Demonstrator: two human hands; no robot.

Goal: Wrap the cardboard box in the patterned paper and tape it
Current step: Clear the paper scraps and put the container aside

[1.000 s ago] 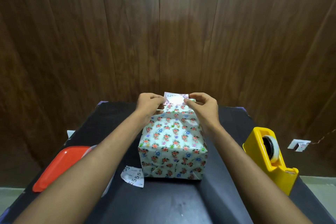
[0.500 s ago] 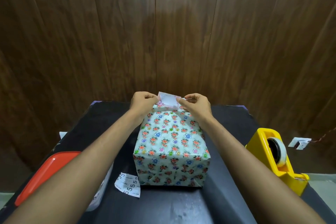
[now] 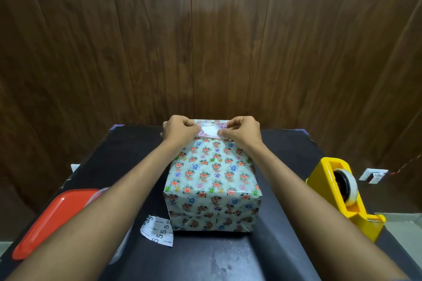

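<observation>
The box [image 3: 212, 178] stands in the middle of the black table [image 3: 127, 150], fully covered in white paper with a floral pattern, its near end folded shut. A small pink and white gift tag [image 3: 211, 131] lies flat on the far part of its top. My left hand [image 3: 180, 129] pinches the tag's left edge with curled fingers. My right hand [image 3: 242, 131] pinches its right edge the same way. Both hands rest on the box top.
A yellow tape dispenser [image 3: 342, 196] with a roll of tape stands at the table's right edge. A red lid [image 3: 52, 219] on a clear container lies at the left. A printed paper scrap [image 3: 157, 230] lies beside the box's near left corner. A wood-panelled wall rises behind.
The tag was held upright above the box's far edge; both hands have lowered it flat onto the top of the box.
</observation>
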